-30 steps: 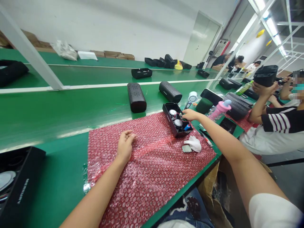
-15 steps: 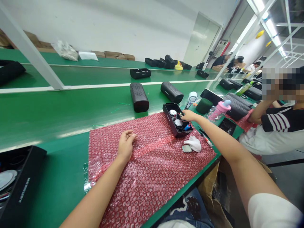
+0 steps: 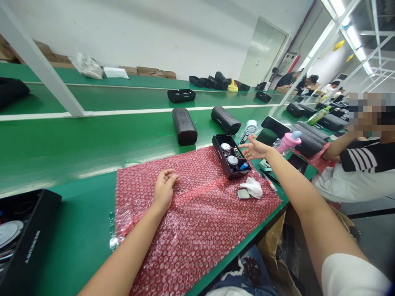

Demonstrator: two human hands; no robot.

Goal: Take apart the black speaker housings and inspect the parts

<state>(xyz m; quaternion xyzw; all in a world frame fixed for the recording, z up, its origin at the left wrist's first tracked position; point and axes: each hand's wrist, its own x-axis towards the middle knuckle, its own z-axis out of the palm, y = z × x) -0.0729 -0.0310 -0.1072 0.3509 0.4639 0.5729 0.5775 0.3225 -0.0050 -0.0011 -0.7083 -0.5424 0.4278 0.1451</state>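
An opened black speaker housing (image 3: 232, 172) stands at the far right part of the red bubble wrap (image 3: 185, 230). Inside it show two round drivers, thin wires and a blue cylinder like a battery. Just right of the housing is my right hand (image 3: 255, 149), fingers spread and holding nothing. My left hand (image 3: 164, 187) rests on the bubble wrap, fingers loosely curled and nothing visible in them. A crumpled white cloth (image 3: 254, 188) and a small pale square piece (image 3: 243, 193) lie in front of the housing.
Two closed black speakers (image 3: 184, 127) lie beyond the wrap. A small fan (image 3: 251, 126), a phone (image 3: 275, 126) and a pink-capped bottle (image 3: 289, 140) stand to the right. Another open housing (image 3: 37, 234) is at the left front. A co-worker (image 3: 364, 160) sits at the right.
My right hand has come out of the open housing and moved to the right, its fingers now spread. My left hand has stayed in place. The belt speakers have shifted slightly right.
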